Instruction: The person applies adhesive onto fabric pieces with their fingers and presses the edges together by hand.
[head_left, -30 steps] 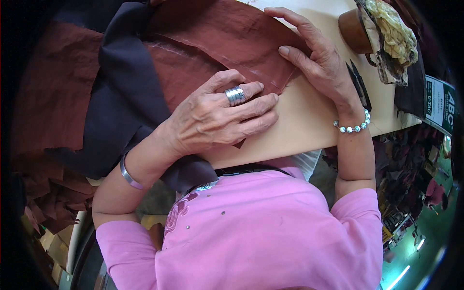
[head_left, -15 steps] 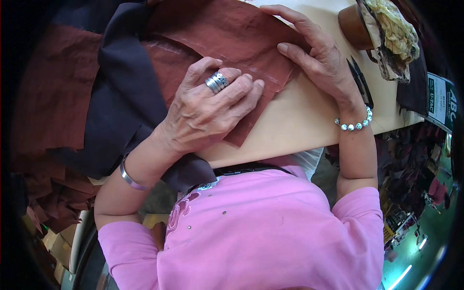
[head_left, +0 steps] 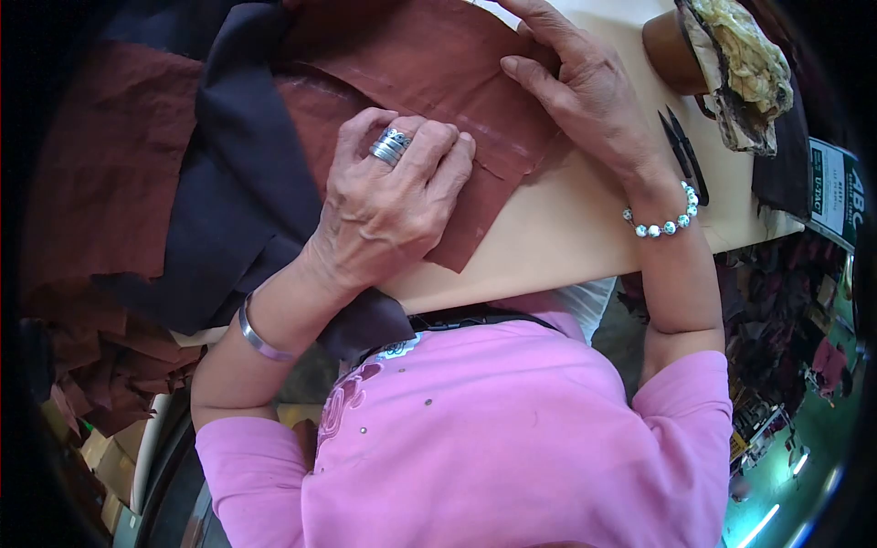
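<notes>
A reddish-brown sheet of leather or cloth lies on the pale table board, with a seam or overlapped edge running across it and a whitish smear along part of it. My left hand, wearing stacked silver rings, rests on this sheet with its fingers curled down. The fingertips are tucked under, so whatever they may pinch is hidden. My right hand lies at the sheet's right edge, thumb and forefinger spread apart. A dark, nearly black piece of material lies across the brown pieces left of my left hand.
Black snips lie on the board beside my right wrist. A brown pot with a crusted, yellowish mass stands at the upper right. Brown scraps hang at the left; dark scraps pile below the board's right side.
My left hand has shifted slightly left, its fingers more curled. My right hand has slid up and a little left along the sheet's edge.
</notes>
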A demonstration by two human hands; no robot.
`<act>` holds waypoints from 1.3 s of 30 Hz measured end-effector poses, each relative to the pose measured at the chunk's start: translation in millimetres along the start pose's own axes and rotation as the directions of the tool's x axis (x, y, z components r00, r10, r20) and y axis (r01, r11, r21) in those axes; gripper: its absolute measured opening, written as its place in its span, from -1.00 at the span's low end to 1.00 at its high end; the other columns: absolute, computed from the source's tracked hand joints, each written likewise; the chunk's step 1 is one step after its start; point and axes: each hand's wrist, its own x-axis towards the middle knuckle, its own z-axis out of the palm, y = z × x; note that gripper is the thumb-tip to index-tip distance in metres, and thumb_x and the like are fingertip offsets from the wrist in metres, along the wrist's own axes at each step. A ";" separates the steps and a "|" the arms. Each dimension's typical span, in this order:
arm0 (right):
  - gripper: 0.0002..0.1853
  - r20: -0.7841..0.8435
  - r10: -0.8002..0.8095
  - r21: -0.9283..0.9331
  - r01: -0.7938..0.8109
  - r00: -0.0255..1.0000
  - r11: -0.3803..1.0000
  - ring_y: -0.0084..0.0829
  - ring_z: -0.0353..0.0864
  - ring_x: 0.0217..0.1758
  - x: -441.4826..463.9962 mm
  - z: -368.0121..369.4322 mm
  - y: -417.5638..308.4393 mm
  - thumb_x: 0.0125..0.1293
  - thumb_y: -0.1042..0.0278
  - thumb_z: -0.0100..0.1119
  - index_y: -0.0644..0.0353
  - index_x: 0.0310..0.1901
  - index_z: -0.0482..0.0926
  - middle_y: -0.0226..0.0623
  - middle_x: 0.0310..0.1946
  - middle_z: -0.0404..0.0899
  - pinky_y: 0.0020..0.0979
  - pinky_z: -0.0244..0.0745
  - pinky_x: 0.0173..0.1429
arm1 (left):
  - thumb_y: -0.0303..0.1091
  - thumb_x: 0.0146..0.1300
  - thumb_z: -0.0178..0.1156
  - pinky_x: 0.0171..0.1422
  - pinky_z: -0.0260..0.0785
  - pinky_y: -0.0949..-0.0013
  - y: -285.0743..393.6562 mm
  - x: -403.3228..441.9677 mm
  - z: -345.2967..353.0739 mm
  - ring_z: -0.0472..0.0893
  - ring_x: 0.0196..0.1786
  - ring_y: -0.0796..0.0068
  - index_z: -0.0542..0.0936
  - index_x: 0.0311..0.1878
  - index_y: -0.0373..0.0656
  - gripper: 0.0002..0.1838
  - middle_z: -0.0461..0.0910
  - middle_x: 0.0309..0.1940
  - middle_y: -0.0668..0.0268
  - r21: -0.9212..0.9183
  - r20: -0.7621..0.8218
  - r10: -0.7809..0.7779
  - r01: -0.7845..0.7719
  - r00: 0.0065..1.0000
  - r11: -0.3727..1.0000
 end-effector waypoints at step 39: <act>-0.39 0.076 0.006 0.012 -0.007 0.997 1.000 -0.18 0.57 0.02 26.0 11.0 8.8 0.14 0.64 0.08 0.09 0.28 0.33 -0.01 -0.02 0.56 -0.33 0.44 0.11 | -0.49 -0.06 0.18 0.20 0.31 0.17 -9.3 -8.1 6.7 0.48 0.09 0.17 0.52 -0.05 -0.37 -0.58 0.46 -0.07 0.14 -0.066 -0.102 -0.075 0.069 0.992 0.995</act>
